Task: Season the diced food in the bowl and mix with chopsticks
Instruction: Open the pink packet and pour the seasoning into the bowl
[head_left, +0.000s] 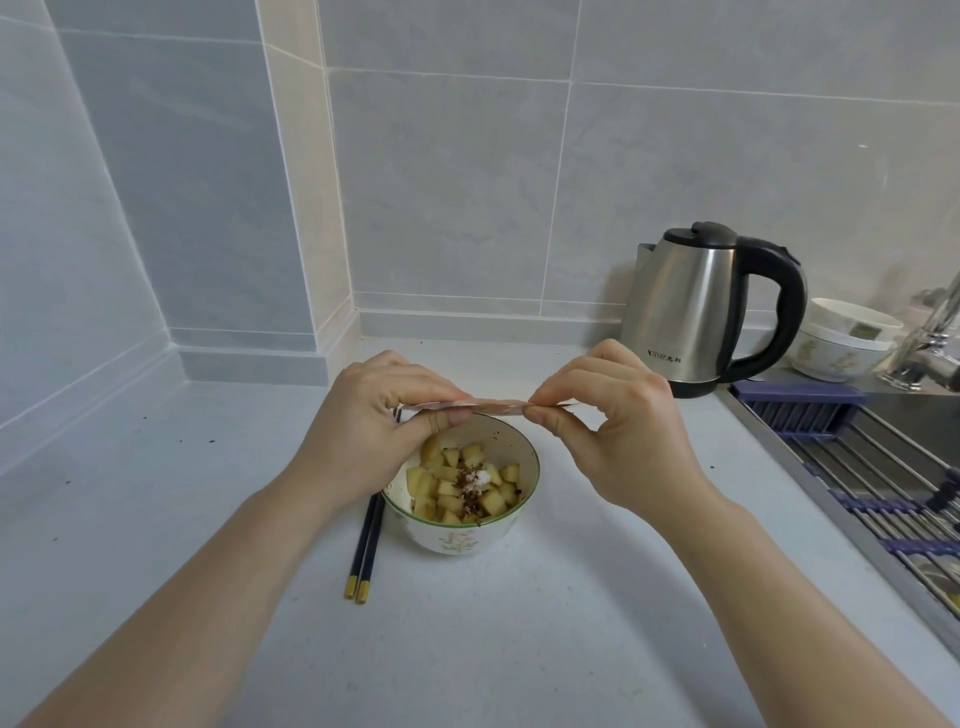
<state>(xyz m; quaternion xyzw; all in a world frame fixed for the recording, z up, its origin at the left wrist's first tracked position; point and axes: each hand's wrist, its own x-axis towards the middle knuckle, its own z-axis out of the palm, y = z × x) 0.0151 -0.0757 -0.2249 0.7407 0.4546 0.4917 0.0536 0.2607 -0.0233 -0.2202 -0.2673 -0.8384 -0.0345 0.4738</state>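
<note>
Head view is showing me pinching a seasoning packet flat between both hands, left hand gripping one end, right hand the other, probably so any spill is landing in the bowl of diced food directly beneath. Its long axis is running hand to hand. Chopsticks are lying under my left wrist, pointing away from me.

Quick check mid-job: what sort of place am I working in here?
Most likely a home kitchen: a tiled wall behind the counter, an electric kettle, and a sink with a drying rack.
</note>
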